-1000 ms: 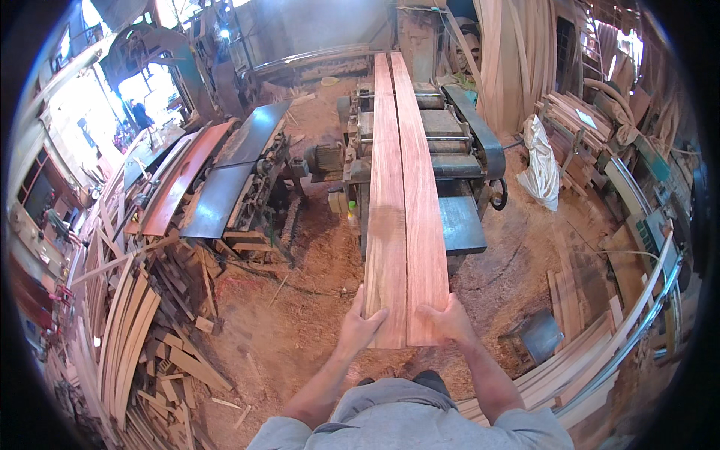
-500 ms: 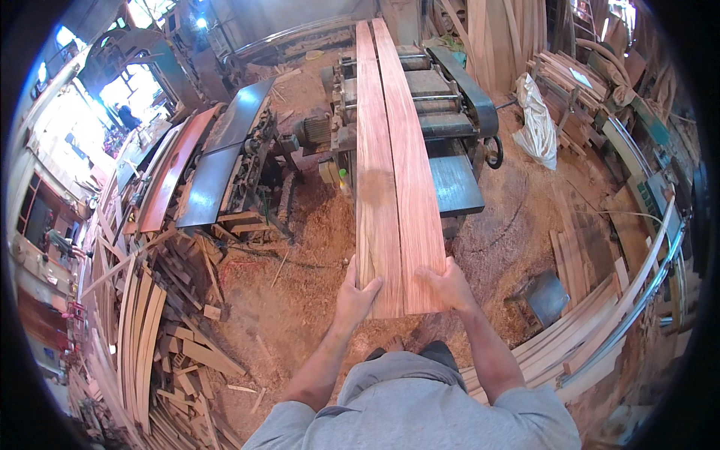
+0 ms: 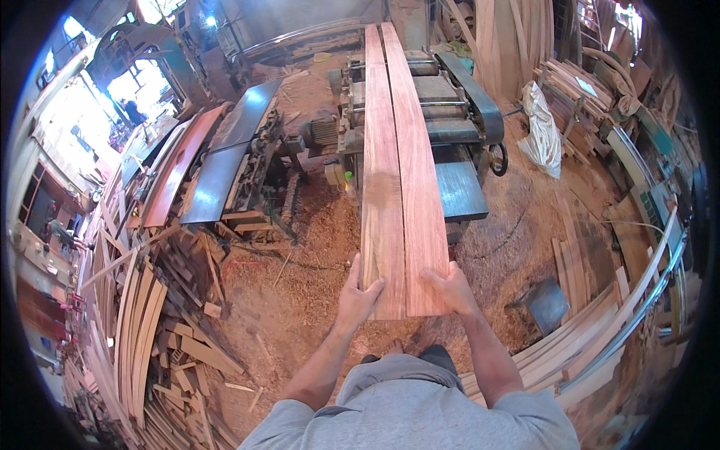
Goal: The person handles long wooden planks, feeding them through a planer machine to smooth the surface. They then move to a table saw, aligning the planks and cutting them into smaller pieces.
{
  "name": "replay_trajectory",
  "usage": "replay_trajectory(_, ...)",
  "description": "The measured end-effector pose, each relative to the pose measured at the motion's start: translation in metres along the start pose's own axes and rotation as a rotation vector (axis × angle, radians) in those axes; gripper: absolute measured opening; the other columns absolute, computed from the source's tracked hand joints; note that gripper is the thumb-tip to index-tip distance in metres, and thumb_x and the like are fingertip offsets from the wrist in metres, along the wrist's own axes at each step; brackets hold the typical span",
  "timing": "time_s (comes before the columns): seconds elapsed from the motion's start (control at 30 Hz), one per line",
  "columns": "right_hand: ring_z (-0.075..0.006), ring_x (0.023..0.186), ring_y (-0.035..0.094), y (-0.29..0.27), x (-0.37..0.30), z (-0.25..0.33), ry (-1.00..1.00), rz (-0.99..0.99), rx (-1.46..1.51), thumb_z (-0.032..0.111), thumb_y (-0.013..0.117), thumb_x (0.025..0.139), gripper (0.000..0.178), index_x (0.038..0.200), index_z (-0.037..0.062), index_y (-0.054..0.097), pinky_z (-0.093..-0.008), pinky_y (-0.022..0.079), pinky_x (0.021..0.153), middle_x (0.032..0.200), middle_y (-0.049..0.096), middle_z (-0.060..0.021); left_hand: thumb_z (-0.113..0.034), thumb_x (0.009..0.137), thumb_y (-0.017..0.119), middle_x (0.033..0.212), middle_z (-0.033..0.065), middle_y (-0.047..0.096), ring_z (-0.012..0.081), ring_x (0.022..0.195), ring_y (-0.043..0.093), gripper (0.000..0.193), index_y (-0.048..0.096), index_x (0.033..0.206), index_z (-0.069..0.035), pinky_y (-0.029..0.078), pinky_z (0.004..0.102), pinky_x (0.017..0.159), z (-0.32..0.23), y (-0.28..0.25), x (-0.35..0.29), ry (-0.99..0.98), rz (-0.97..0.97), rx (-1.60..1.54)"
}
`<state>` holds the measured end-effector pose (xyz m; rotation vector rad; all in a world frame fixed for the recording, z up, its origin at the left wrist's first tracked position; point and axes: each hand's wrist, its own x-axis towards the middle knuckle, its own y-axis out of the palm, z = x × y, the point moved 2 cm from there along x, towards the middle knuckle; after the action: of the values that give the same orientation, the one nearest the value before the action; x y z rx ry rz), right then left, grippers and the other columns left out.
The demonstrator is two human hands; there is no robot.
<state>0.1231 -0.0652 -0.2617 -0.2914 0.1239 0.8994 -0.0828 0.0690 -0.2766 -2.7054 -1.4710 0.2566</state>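
Observation:
Two long reddish planks lie side by side with a narrow gap between them, stretching away from me over a thickness planer [image 3: 441, 116]. My left hand [image 3: 358, 300] is closed on the near end of the left plank [image 3: 384, 236], its thumb on top and the fingers hidden beneath. At the right edge of the right plank [image 3: 421, 217], my right hand [image 3: 451, 289] grips in the same way, thumb on the upper face. A dark smudge-like patch marks the left plank midway. Whether the planks rest on the machine's rollers or hang above them, I cannot tell.
Left of the planer stands a machine with a long shiny metal bed [image 3: 210, 191]. Offcuts [image 3: 199, 352] heap up at lower left. Long boards [image 3: 525, 360] lie at lower right, near a grey metal block [image 3: 547, 306]. A whitish plastic sack [image 3: 540, 131] sits at right. Sawdust covers the floor.
The view has shifted slightly, so the planer and the planks' far ends appear a little further right and lower. Both hands keep their hold at the near ends.

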Motion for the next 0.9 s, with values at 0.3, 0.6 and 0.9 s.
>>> replay_trajectory(0.3,-0.0167,0.089,0.07,0.001,0.002,-0.006,0.01,0.031,0.089,0.029,0.083,0.087,0.055,0.118,-0.0084,0.056,-0.031,0.058,0.074,0.105,0.071,-0.0154,-0.009,0.093,0.072,0.14,0.0195,0.059,0.0199,0.116,0.065,0.087,0.018,0.161,0.004,0.054,0.0309,0.097,-0.011,-0.001,-0.003,0.012,-0.034,0.117)
replay_trajectory(0.6,-0.0156,0.09,0.069,0.004,-0.005,0.007,0.034,0.035,0.141,0.025,0.084,0.087,0.052,0.117,-0.0069,0.056,-0.0308,0.059,0.074,0.105,0.07,-0.0134,-0.009,0.093,0.072,0.143,0.0194,0.056,0.0202,0.121,0.062,0.088,0.017,0.162,0.002,0.051,0.0311,0.102,0.004,-0.003,0.001,0.071,0.004,0.04)
replay_trajectory(0.9,-0.0162,0.09,0.07,0.003,-0.003,0.001,0.013,0.043,0.102,0.031,0.083,0.087,0.056,0.116,-0.0079,0.055,-0.0307,0.059,0.074,0.106,0.07,-0.0149,-0.01,0.093,0.072,0.149,0.0183,0.052,0.0195,0.128,0.057,0.088,0.018,0.162,0.002,0.047,0.0313,0.107,-0.001,-0.002,-0.001,0.05,0.029,-0.014)
